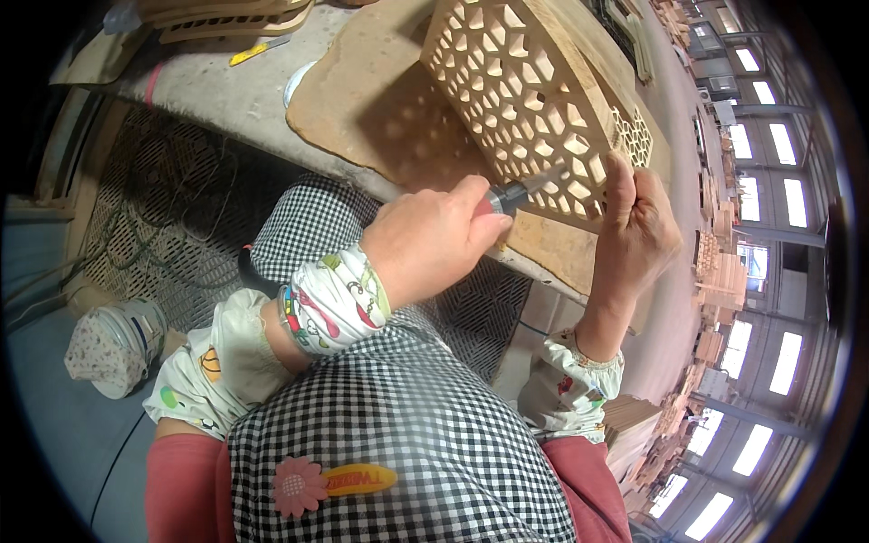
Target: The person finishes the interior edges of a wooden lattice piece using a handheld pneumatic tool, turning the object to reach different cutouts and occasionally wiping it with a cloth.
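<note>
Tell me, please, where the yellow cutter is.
In the head view, the yellow cutter lies upper left on the table, beside the curved wooden pieces.

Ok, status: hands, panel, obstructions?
Left hand grips bladed tool. Right hand at holed wooden panel, standing up. Yellow cutter off left, not in the way.

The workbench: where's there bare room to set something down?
Grey benchtop between the yellow cutter and front edge looks bare, as does the brown sheet left of the lattice panel. It's crowded around the panel: left hand, tool, right hand.
</note>
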Motion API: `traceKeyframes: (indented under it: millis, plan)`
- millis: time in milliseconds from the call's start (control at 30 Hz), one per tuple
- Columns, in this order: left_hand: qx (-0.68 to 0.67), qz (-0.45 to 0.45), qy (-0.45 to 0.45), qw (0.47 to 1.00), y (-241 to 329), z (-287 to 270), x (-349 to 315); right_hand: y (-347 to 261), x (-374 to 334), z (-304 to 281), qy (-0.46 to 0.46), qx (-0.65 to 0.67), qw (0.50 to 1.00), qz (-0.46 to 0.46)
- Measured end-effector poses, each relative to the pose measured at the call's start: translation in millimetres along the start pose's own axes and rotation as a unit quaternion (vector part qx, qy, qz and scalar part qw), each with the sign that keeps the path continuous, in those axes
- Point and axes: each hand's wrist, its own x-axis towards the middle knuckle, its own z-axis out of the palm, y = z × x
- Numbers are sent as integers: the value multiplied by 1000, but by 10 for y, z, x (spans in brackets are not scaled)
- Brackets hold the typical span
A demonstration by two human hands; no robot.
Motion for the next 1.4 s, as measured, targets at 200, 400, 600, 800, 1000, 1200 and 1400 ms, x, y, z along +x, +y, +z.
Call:
traceKeyframes:
  millis: [200, 400, 600, 800, 1000, 1200, 1400]
  plan:
    - [-15, -81, -42, 996, -85, -310, -358, 55, 188, 63, 36, -36, 998, -39]
    - [1, -63, 11, 998, -204, -401, -402, -266, 342, 92, -10, -33, 997, -62]
    - [98, -30, 82, 991, -212, -368, -268, -386, 496, -22, -145, -1, 981, -129]
    - [53, -63, 41, 996, -135, -436, -258, -368, 428, -49, -147, 3, 977, -157]
    - [-55, -64, -4, 996, -230, -392, -223, -373, 405, -40, -157, 28, 978, -133]
    - [-270, -207, -144, 929, -276, -508, -130, -379, 398, -41, -151, 26, 978, -140]
    - [-8, -71, -2, 997, -226, -304, -214, -353, 452, -47, -161, 15, 978, -134]
